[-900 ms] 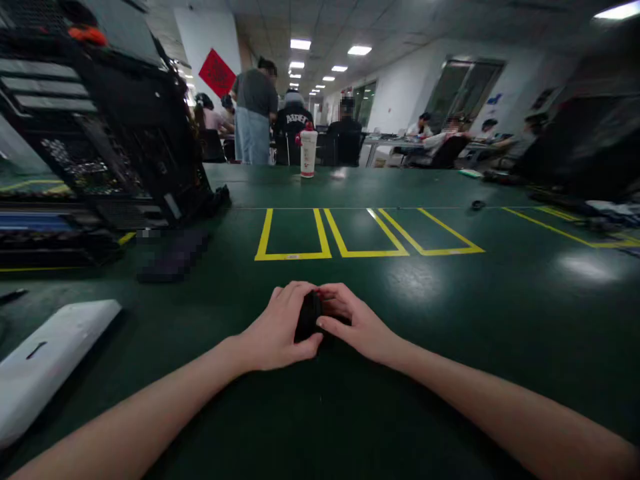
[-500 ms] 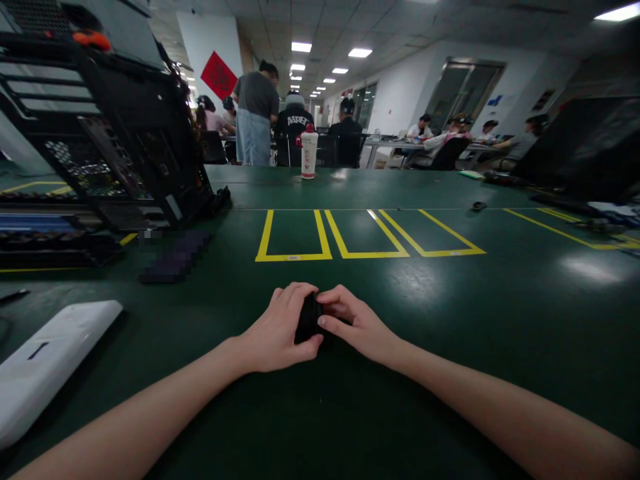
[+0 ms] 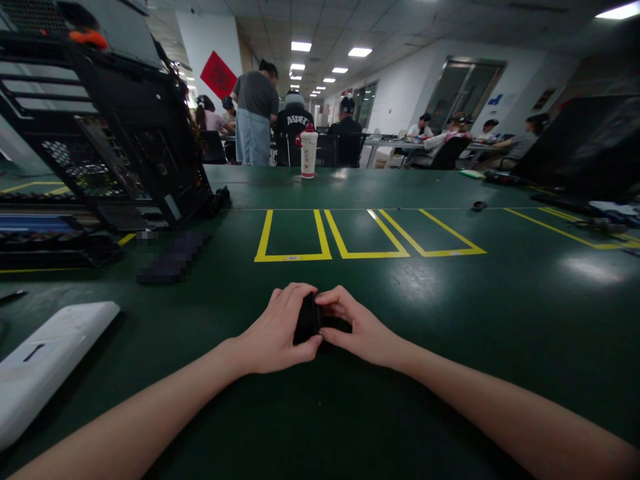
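Note:
A small black rounded object [image 3: 307,320] is between my two hands, just above or on the green table [image 3: 320,413]; its kind is hard to make out. My left hand [image 3: 281,330] is wrapped round its left side, thumb below and fingers over the top. From the right, my right hand [image 3: 357,327] grips the object's edge, fingertips at the upper rim and thumb low down. The palm of my left hand hides much of the object.
Yellow tape outlines [image 3: 367,255] lie ahead on the table. A black computer case [image 3: 150,147] stands at left, near a dark blurred slab [image 3: 173,259] and a white device [image 3: 55,360]. Farther back are a white bottle [image 3: 309,157] and a small black ring-like piece [image 3: 479,206]. People sit beyond.
My right thumb has shifted down along the object's edge, close to my left thumb. My left hand keeps its hold in nearly the same place.

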`<state>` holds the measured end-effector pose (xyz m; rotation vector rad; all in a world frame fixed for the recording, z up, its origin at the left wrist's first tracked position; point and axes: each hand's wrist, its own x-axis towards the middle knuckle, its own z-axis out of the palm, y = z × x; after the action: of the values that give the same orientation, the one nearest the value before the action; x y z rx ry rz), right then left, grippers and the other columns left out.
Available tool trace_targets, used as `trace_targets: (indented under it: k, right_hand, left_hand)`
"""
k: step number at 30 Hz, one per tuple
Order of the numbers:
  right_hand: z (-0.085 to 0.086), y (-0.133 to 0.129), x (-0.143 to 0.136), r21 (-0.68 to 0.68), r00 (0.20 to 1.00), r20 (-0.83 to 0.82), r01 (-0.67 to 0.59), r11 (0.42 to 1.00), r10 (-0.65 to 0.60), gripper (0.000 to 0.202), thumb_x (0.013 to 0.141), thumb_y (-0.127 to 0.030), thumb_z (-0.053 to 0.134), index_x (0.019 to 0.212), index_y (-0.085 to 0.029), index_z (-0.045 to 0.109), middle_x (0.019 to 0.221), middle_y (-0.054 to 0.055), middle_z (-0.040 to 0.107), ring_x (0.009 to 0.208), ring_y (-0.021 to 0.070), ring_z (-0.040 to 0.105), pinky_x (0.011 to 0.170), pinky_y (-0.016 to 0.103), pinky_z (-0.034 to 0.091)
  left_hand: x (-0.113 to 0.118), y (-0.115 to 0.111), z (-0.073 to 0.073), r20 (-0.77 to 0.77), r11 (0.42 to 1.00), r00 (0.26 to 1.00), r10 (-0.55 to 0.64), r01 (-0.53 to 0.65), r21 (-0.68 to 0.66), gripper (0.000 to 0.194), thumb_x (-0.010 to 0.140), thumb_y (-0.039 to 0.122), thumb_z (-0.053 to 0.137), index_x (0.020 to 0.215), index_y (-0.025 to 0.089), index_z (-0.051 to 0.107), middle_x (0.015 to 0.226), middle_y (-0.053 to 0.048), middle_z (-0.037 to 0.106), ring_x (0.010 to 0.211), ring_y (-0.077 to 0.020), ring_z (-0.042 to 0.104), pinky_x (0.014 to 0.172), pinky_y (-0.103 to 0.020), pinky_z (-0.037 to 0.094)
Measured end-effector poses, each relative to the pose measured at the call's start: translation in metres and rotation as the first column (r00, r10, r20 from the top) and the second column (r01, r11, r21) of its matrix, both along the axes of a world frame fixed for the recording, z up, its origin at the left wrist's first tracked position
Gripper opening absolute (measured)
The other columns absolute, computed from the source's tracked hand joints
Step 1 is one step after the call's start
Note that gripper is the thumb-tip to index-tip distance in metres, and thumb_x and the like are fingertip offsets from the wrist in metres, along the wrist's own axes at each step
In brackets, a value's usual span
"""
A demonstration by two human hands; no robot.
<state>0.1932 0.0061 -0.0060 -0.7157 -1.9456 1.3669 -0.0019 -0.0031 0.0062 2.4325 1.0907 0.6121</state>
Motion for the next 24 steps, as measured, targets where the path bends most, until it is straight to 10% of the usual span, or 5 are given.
trace_targets:
  k: [24]
  right_hand:
    - [-0.0018, 0.0006, -0.0049, -0.033, 0.996, 0.01, 0.086, 0.996, -0.085, 0.021, 0.082, -0.022, 0.056, 0.101, -0.022, 0.047, 0.101, 0.001, 0.052, 0.099, 0.0158, 0.056, 0.09, 0.038, 0.047]
  left_hand:
    - [0.0, 0.0011, 0.0026, 0.003, 1.0, 1.0, -0.005, 0.005, 0.003, 0.052, 0.075, 0.022, 0.061, 0.118, 0.02, 0.033, 0.114, -0.01, 0.045, 0.099, -0.0262, 0.047, 0.081, -0.041, 0.041]
